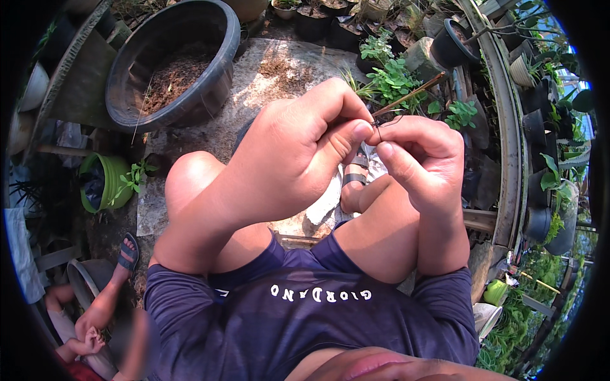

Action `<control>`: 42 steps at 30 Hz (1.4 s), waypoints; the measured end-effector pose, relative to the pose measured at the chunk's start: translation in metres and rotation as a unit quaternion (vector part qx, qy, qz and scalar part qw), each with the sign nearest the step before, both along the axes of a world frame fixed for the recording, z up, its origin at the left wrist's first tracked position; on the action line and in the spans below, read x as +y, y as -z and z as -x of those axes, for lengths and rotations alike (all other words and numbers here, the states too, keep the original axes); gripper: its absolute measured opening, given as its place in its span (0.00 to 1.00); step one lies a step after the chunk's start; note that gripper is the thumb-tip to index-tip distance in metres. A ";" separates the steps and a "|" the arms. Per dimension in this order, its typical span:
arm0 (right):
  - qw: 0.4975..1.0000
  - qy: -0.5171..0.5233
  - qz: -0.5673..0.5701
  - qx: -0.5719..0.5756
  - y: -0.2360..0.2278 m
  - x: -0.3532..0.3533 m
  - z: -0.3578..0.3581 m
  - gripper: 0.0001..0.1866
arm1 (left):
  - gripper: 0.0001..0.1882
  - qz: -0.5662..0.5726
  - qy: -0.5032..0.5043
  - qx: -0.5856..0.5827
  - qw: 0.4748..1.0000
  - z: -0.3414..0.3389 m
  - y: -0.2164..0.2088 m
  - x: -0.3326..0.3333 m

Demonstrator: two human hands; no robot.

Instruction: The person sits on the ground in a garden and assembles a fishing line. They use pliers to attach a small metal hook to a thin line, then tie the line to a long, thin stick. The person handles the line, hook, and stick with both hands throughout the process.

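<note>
My left hand [298, 149] is closed in a pinch, thumb against forefinger, on the lower end of a thin bundle of brown dry stems [412, 95]. The bundle slants up to the right, beyond my fingers. My right hand [422, 159] meets it there, thumb and forefinger pinched on a thin dark strand [379, 129] that loops by the stems' base. The fingertips of both hands nearly touch, and they hide most of the strand. Both hands are raised above my bent knees.
A big black tub [222, 82] with brown soil stands at the far left, above a green pot [111, 184]. Leafy plants [391, 76] and black pots line the far side and right. At lower left, another person's sandalled foot [128, 254] and hands [89, 343] show.
</note>
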State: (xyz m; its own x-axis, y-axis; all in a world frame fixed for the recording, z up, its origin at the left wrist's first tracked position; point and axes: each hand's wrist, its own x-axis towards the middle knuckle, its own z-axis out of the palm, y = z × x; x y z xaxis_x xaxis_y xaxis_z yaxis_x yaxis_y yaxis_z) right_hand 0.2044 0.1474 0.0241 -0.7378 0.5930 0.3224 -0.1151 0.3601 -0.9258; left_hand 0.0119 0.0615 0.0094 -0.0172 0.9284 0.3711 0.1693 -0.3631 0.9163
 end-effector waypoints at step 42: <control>0.913 -0.049 -0.342 -0.218 0.019 0.026 -0.004 0.04 | 0.09 0.221 0.085 0.275 0.932 -0.010 0.044 0.019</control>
State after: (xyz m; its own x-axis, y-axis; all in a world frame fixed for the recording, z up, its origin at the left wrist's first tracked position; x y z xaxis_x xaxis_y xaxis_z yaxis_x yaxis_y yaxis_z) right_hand 0.2088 0.1732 0.0052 -0.9227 0.2873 0.2570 0.1476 0.8792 -0.4531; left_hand 0.0222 0.0809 -0.0348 0.2242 0.9646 -0.1389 0.6317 -0.0353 0.7744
